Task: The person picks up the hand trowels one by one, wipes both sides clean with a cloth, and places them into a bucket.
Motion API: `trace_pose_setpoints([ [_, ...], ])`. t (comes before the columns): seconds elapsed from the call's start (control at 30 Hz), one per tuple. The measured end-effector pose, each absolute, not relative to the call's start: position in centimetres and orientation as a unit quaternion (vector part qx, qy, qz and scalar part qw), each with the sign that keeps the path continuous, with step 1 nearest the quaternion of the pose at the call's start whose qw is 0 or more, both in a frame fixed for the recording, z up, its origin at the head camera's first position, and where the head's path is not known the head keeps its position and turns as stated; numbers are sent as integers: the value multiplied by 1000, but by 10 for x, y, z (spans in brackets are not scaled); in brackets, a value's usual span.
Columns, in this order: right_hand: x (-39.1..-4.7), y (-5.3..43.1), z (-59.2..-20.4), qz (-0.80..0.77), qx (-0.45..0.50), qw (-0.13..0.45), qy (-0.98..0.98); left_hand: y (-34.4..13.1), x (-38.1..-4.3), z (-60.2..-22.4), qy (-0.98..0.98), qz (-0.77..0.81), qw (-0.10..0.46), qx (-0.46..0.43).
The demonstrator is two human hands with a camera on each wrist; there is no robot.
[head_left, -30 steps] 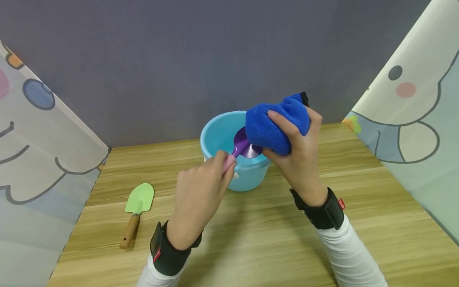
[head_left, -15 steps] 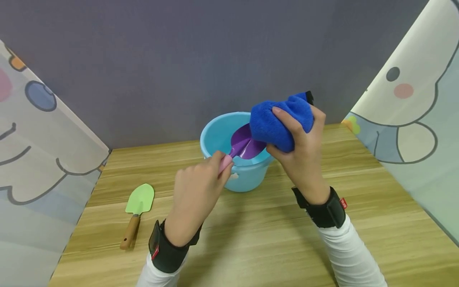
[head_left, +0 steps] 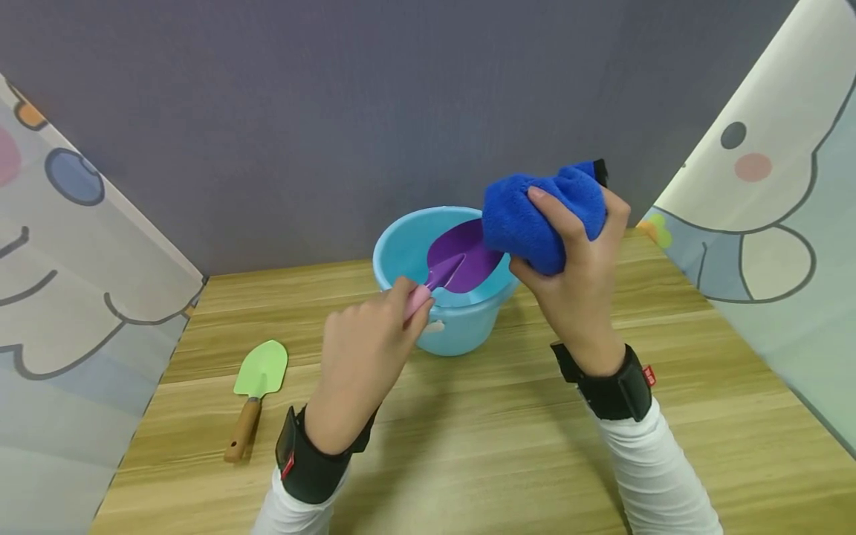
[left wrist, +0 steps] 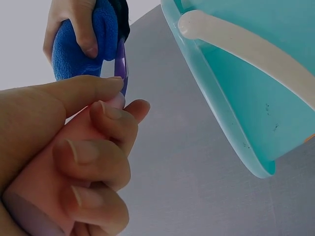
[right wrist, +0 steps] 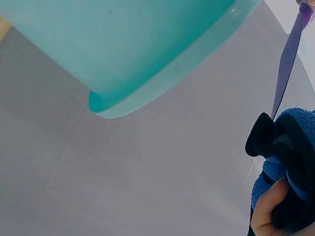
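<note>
My left hand [head_left: 366, 349] grips the pink handle [left wrist: 54, 172] of a trowel, whose purple blade [head_left: 461, 260] points up and right over a light blue bucket [head_left: 458, 327]. My right hand [head_left: 578, 275] holds a bunched blue cloth [head_left: 535, 219] with a dark edge. The cloth overlaps the blade's tip in the head view. In the right wrist view the blade [right wrist: 288, 64] stands edge-on, its lower end right at the cloth [right wrist: 290, 147]. Behind the blade, part of the bucket's mouth is hidden.
A green trowel [head_left: 262, 369] with a wooden handle lies on the wood-grain table [head_left: 468, 453] at the left. The bucket carries a white handle [left wrist: 256, 49]. A grey wall [head_left: 348, 134] rises behind, and cartoon-printed panels [head_left: 762, 215] flank both sides.
The right hand with the cloth has moved right and slightly up along the purple blade, uncovering more of it. The left hand has shifted slightly left with the trowel.
</note>
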State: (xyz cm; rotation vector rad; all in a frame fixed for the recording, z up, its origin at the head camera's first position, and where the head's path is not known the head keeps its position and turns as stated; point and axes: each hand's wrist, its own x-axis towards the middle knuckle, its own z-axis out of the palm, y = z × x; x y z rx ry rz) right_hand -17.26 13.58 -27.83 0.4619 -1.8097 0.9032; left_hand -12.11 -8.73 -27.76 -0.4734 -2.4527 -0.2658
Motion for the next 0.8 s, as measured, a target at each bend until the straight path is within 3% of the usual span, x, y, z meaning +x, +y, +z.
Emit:
trace_pose_setpoints([
  [0.8, -158, 126, -278, 385, 224, 535, -718, -89, -122, -279, -935, -102, 288, -178],
])
